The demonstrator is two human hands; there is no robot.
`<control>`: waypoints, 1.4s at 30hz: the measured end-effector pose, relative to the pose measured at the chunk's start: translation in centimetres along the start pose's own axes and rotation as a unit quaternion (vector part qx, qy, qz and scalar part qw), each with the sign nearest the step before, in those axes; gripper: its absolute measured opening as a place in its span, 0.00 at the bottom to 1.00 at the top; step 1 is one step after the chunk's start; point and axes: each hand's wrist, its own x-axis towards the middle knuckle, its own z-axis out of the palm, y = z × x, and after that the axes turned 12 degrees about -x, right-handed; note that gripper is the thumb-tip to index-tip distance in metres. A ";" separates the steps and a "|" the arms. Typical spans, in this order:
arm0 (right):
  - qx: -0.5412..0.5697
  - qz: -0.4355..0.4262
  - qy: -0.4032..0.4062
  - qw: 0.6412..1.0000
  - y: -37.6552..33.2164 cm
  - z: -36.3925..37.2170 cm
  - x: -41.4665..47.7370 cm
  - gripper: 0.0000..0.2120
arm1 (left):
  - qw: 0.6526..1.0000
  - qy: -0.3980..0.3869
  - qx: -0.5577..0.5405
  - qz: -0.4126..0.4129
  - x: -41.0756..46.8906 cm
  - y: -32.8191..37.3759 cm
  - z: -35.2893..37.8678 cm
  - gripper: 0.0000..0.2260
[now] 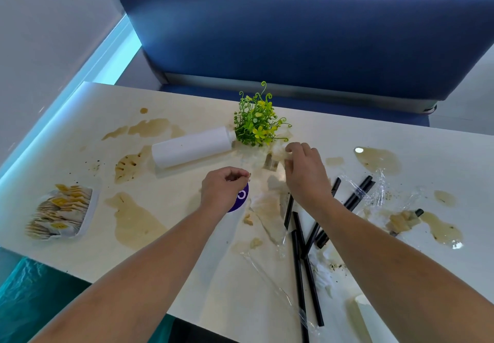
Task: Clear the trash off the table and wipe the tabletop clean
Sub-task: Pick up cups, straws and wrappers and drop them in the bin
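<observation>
1. The right hand (pixel 307 174) pinches a crumpled clear wrapper (pixel 279 154) mid-desk, just on the near side of a small green plant (pixel 258 120).
2. The left hand (pixel 226 186) is curled above a purple disc (pixel 240 198); I cannot tell whether it holds anything.
3. Black straws (pixel 302 238) and soggy paper (pixel 267 206) lie near and right, and brown spills (pixel 133 222) stain the desk (pixel 171 203).
4. A white bottle (pixel 192 146) lies on its side left of the plant.

On the white table (pixel 347 134), a white plastic bottle (pixel 192 146) lies on its side, its neck just beside a small green artificial plant (pixel 256 122) to its right. A tray of paper sachets (pixel 90 213) sits far left; black plastic straws (pixel 311 284) lie front right. A blue padded bench (pixel 294 35) stands behind.
</observation>
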 end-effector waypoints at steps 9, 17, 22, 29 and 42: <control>0.158 -0.038 -0.053 0.985 -0.5 0.3 -0.9 0.03 | 0.996 -0.061 -0.056 -0.020 -1.4 1.3 1.4 0.12; 0.269 0.023 -0.097 0.958 -1.2 0.7 -0.6 0.06 | 0.997 -0.012 -0.064 -0.029 -0.4 1.1 2.1 0.03; 0.259 0.062 -0.084 0.960 -1.5 1.4 0.7 0.10 | 0.997 0.008 -0.063 -0.048 0.5 1.0 2.2 0.06; -0.088 -0.022 -0.115 0.989 -1.0 3.0 2.1 0.15 | 0.996 0.029 -0.062 -0.064 1.8 0.9 1.2 0.05; -0.210 -0.069 -0.130 0.967 -1.6 3.6 3.6 0.16 | 0.997 0.007 -0.036 -0.068 3.1 0.8 0.6 0.04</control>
